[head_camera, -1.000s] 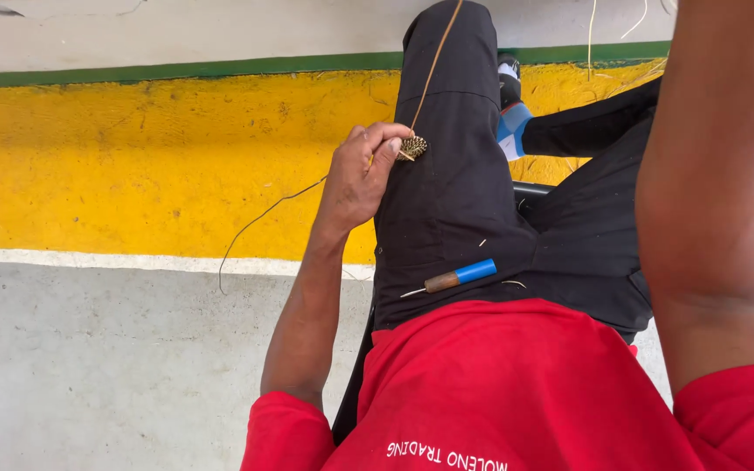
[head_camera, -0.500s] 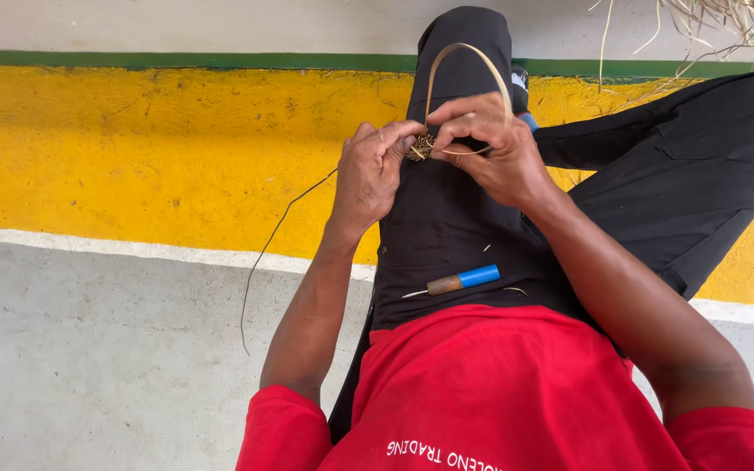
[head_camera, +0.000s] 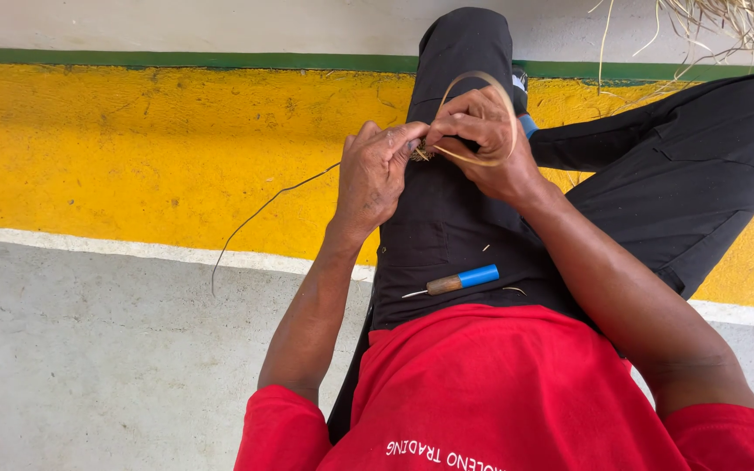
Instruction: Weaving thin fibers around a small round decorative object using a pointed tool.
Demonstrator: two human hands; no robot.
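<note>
Between both pinching hands, left hand (head_camera: 375, 179) and right hand (head_camera: 482, 139), sits a small woven piece (head_camera: 420, 154).

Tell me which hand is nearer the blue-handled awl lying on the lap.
Left. The left hand is above the blue-handled awl, slightly to its left; the right hand sits higher up the thigh, farther away.

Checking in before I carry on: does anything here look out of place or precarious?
One thing: the blue-handled awl lies loose on the lap, unheld, metal tip pointing toward the left arm. Both the left hand and right hand pinch the small woven piece. Nothing looks spilled or damaged.
</note>
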